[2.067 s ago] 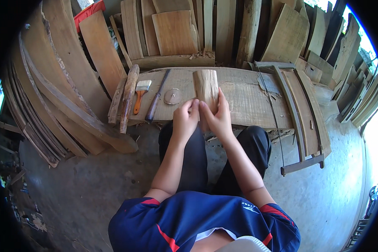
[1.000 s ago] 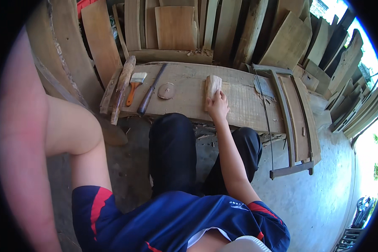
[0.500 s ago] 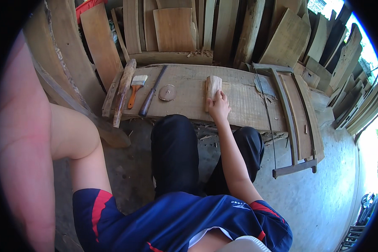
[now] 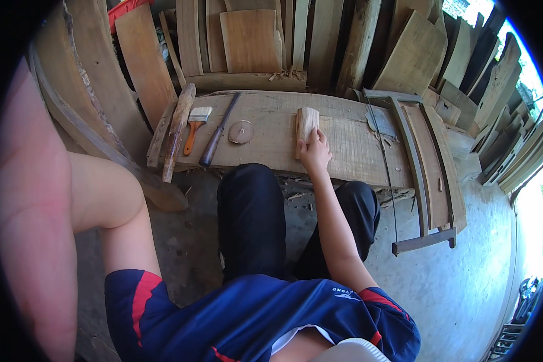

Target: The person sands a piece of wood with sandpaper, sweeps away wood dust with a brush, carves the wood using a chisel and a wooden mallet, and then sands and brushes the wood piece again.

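My right hand (image 4: 315,151) holds a short pale wood block (image 4: 307,120), its fingers closed on the near end while the block lies on the wooden bench (image 4: 356,133). Very close to the camera, my left hand (image 4: 33,205) fills the left side; only a broad stretch of skin shows and its fingers are hidden. To the left of the block lie a round wooden disc (image 4: 241,132), a long dark-handled tool (image 4: 213,145) with a narrow shaft, a paintbrush (image 4: 193,134) with an orange handle, and a rough wooden stick (image 4: 178,130).
A wooden frame saw (image 4: 413,163) leans over the bench's right end, beside a greyish flat piece (image 4: 381,122). Boards (image 4: 251,42) stand upright along the back. The concrete floor (image 4: 404,277) spreads to the right. My knees (image 4: 250,199) are close to the bench's near edge.
My left hand has shifted slightly at the left edge. My right hand and the wood block stay in place.
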A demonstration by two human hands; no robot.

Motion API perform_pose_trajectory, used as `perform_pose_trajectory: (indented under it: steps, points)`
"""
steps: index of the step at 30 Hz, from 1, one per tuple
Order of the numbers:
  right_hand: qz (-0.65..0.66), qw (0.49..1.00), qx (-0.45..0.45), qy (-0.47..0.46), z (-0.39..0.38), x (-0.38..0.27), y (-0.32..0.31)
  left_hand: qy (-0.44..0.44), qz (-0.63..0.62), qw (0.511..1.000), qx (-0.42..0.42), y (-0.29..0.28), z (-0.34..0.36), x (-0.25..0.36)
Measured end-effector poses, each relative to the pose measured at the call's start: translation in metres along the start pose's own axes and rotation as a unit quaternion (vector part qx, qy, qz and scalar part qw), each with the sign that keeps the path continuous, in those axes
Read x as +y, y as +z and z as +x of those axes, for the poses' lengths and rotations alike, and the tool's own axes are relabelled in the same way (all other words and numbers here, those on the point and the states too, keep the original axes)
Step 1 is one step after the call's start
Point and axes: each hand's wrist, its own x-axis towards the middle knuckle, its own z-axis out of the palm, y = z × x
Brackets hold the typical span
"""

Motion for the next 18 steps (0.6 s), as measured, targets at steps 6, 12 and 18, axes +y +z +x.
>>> perform_pose_trajectory:
  steps: [6, 12, 18]
  points:
    - [-0.004, 1.0, 0.002, -0.002, 0.0, 0.0, 0.001, -0.021, 0.019, 1.0, 0.0, -0.012, 0.002, 0.004]
    - [-0.005, 1.0, 0.015, -0.009, 0.0, 0.002, 0.003, -0.042, 0.031, 0.999, -0.002, -0.008, 0.002, 0.002]
    - [-0.006, 1.0, 0.007, -0.001, 0.0, -0.001, 0.0, -0.061, 0.049, 0.997, -0.007, 0.008, 0.003, 0.005]
